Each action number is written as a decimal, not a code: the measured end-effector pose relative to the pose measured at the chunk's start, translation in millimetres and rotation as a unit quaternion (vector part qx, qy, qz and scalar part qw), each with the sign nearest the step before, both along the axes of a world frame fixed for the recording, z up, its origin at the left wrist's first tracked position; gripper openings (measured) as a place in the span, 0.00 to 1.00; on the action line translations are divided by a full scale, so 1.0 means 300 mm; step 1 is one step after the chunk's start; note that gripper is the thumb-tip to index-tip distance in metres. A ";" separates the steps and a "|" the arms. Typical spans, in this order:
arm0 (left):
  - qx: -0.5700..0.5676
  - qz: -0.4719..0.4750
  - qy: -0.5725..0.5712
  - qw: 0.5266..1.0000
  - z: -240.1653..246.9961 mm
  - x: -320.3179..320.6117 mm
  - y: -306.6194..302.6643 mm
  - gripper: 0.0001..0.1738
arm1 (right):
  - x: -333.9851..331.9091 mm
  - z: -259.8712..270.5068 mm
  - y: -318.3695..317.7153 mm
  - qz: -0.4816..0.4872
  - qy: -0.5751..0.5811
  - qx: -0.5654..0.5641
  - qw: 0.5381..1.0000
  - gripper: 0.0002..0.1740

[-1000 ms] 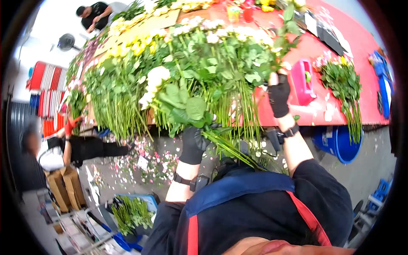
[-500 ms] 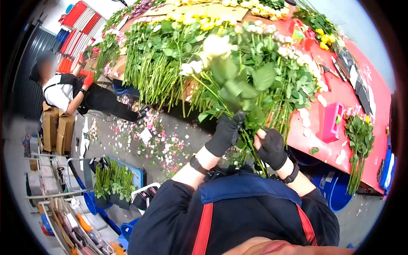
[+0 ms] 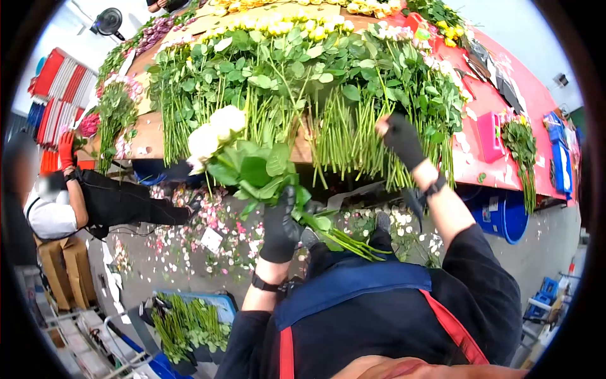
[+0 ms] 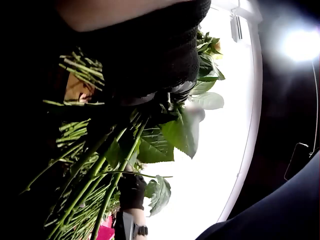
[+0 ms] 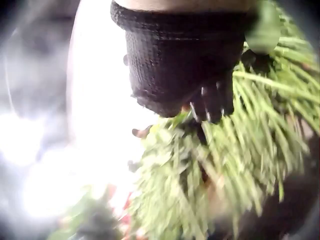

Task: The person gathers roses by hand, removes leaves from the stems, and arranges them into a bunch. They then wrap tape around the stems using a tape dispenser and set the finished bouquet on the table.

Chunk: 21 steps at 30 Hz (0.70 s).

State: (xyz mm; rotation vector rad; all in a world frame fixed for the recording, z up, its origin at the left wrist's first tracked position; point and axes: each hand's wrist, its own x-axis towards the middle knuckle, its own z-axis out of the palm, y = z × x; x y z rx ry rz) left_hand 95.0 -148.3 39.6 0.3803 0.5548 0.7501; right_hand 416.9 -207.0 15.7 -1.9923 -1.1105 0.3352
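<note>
Below the table edge, my black-gloved left hand (image 3: 281,224) grips a small bunch of white roses (image 3: 218,129) by the stems. Their blooms point up and left, and the cut stem ends (image 3: 350,243) slant down to the right. In the left wrist view, leaves and stems (image 4: 115,185) stick out from the gloved left hand (image 4: 155,60). My right hand (image 3: 404,140), in a black glove with bare fingertips, reaches over the rows of rose stems (image 3: 353,139) on the table. The right wrist view shows its fingers (image 5: 212,107) loosely bent above stems, with no flower seen in them.
Rows of yellow roses (image 3: 278,25) cover the table. A pink container (image 3: 489,138) and a smaller bunch (image 3: 521,151) lie on the red surface (image 3: 464,167) at right. A blue bucket (image 3: 505,218) stands below. Petals (image 3: 211,221) litter the floor; another person (image 3: 60,205) works at left.
My right hand carried a rose to the bunch in my left hand, met it there, then moved away to the stems on the table. The bunch swung back left as the view turned.
</note>
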 end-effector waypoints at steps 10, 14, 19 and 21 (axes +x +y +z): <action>0.000 0.031 0.006 1.000 -0.062 -0.329 0.219 0.16 | 0.085 -0.009 0.123 -0.195 -0.157 -0.090 0.964 0.16; -0.002 0.030 0.033 0.999 -0.032 -0.325 0.264 0.16 | 0.114 -0.083 0.193 -0.166 -0.164 0.008 0.972 0.21; 0.047 -0.019 0.069 0.996 -0.027 -0.290 0.319 0.14 | 0.176 -0.125 0.365 -0.227 -0.067 -0.235 0.943 0.27; 0.038 0.001 0.068 0.997 -0.049 -0.284 0.344 0.12 | 0.196 -0.148 0.398 -0.231 -0.132 -0.254 0.930 0.23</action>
